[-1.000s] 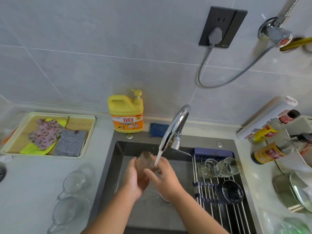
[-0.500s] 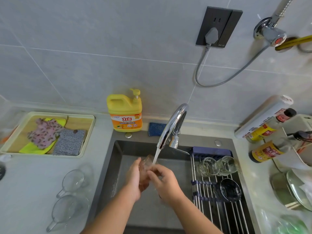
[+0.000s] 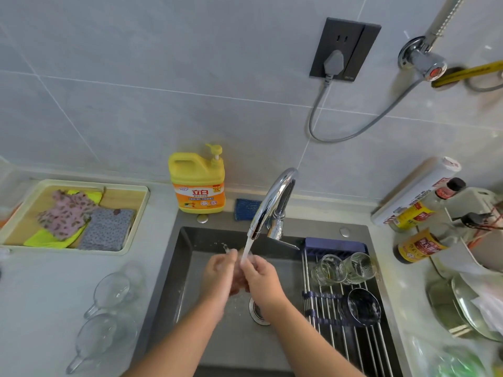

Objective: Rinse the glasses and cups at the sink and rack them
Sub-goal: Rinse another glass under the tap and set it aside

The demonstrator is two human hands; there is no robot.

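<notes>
Glass (image 3: 239,270) clasped by both hands' fingers (image 3: 253,268).

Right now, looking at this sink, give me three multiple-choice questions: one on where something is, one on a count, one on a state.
1. Where does the yellow dish soap jug stand?
A. On the counter behind the sink, against the wall
B. On the roll-up metal rack
C. In the wooden tray

2. How many clear glass items lie on the roll-up metal rack over the sink?
A. One
B. Three
C. Six

3. What is the state of the chrome tap?
A. Off
B. Running
C. Removed

Answers:
1 A: the jug sits at the wall tiles, left of the tap.
2 B: two ribbed glasses lie at the far end and one small glass bowl nearer.
3 B: a white stream falls onto the small clear glass held between the left hand and the right hand.
</notes>
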